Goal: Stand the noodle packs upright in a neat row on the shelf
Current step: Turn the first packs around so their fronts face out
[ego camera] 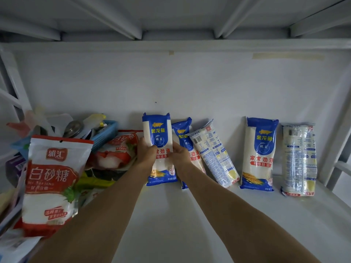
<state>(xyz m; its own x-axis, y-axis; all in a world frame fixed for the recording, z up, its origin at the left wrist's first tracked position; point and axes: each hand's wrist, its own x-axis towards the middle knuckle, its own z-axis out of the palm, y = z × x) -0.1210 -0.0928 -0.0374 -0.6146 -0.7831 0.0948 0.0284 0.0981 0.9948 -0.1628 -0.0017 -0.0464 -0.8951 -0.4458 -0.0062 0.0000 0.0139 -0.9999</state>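
A white shelf [190, 215] runs left to right, backed by a pale wall [190, 82] that carries two strips of tape near its top edge. Overhead, the white ribbed underside of the next shelf [180, 16] fills the upper view, and a white upright post [334, 114] slants down the right side.

Both hands meet on the leftmost noodle pack [158, 149], a blue-and-white pack standing upright against the wall with its front label facing out. The left hand [146, 153] is closed around its left edge at mid-height; the right hand [179, 154] is closed on its right edge, fingers curled across the label.

Just right of it, partly hidden behind the right hand, a second pack [183, 135] stands with its front showing. Touching that one, a third pack [214, 154] leans to the left, its printed back with the barcode facing out. Further right and apart, a fourth pack [258, 154] stands nearly upright, front out. The fifth pack [299, 160] stands at the far right, back side out.

The left end of the shelf is crowded: a large red-and-white sugar bag [53, 183] stands nearest, a second such bag [117, 152] lies behind it, and a blue plastic basket [105, 134] sits tilted against the wall among other bags.
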